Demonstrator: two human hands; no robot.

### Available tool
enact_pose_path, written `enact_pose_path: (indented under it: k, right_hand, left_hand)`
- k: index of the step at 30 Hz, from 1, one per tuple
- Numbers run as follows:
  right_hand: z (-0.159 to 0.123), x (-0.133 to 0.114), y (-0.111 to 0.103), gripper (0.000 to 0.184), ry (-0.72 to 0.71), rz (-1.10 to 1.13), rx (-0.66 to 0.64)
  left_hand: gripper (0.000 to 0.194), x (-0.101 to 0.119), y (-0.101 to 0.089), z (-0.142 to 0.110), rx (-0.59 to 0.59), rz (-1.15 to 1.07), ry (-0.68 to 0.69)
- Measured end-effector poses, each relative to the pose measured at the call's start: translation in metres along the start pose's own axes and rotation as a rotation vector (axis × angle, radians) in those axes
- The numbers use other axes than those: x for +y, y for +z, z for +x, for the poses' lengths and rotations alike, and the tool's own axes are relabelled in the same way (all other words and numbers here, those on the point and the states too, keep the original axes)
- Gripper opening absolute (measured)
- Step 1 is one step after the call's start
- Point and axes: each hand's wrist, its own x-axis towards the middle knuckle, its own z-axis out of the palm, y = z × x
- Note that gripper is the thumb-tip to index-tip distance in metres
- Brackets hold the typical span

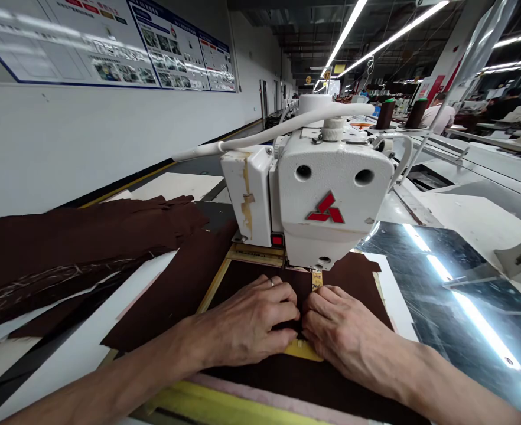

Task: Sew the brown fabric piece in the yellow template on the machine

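Dark brown cloth (72,239) lies heaped at your far left, its frayed edge shedding loose threads that could snag if the heap drags across the bench. Your left hand (247,319) lies palm down on a brown fabric panel (322,383), and the ring (272,283) on one finger could catch on the yellow template frame (211,301) or the machine. Your right hand (344,330) mirrors it, the gap between your hands narrow, with a small yellow plastic guide (302,350) just below. The hands press the panel flat, but you can't tell from this view whether they pinch a fold. Your fingertips (307,310) sit close to a narrow yellow strip (316,280) under the white sewing machine head (331,195), which hides the needle; drifting forward would put them at risk, and uneven pressure could skew the panel.

A glossy dark panel (424,260) throws bright glare at your right. Beyond it, a picture-filled wall board (110,47) runs along the left, strip lights (347,32) cross the ceiling, two brown thread cones (385,115) stand on the machine, and a co-worker (440,115) sits far right.
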Motion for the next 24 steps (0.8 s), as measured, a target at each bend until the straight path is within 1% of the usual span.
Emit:
enact_pose_path:
  k: [3, 7, 10, 12, 14, 17, 19, 21, 23, 24]
  right_hand:
    - [0.004, 0.007, -0.001, 0.020, 0.031, -0.003, -0.001]
    - [0.003, 0.013, -0.020, 0.016, 0.099, 0.192, -0.088]
    - [0.001, 0.012, -0.032, 0.024, 0.117, 0.267, -0.143]
    - [0.000, 0.009, -0.034, 0.029, 0.114, 0.262, -0.168]
    - [0.001, 0.007, -0.031, 0.028, 0.103, 0.236, -0.168]
    - [0.003, 0.006, -0.021, 0.017, 0.088, 0.154, -0.141]
    - [0.004, 0.007, -0.014, 0.016, 0.076, 0.120, -0.108]
    - [0.004, 0.009, -0.008, 0.019, 0.082, 0.144, -0.064]
    - [0.004, 0.012, -0.005, 0.016, 0.108, 0.215, -0.022]
    - [0.004, 0.013, -0.005, 0.015, 0.122, 0.255, -0.009]
  left_hand:
    - [0.004, -0.005, 0.002, 0.001, 0.018, 0.009, 0.017]
    - [0.017, -0.013, 0.004, 0.004, 0.042, -0.002, 0.033]
    - [0.025, -0.018, 0.005, 0.005, 0.054, -0.020, 0.032]
    - [0.028, -0.020, 0.007, 0.006, 0.064, -0.031, 0.024]
    - [0.029, -0.022, 0.010, 0.006, 0.074, -0.041, 0.017]
    - [0.028, -0.023, 0.012, 0.006, 0.090, -0.059, 0.011]
    - [0.028, -0.022, 0.010, 0.005, 0.102, -0.078, 0.008]
    - [0.025, -0.020, 0.007, 0.001, 0.110, -0.101, 0.009]
    - [0.020, -0.016, 0.004, -0.004, 0.115, -0.121, 0.011]
    - [0.023, -0.014, 0.004, -0.007, 0.117, -0.127, 0.009]
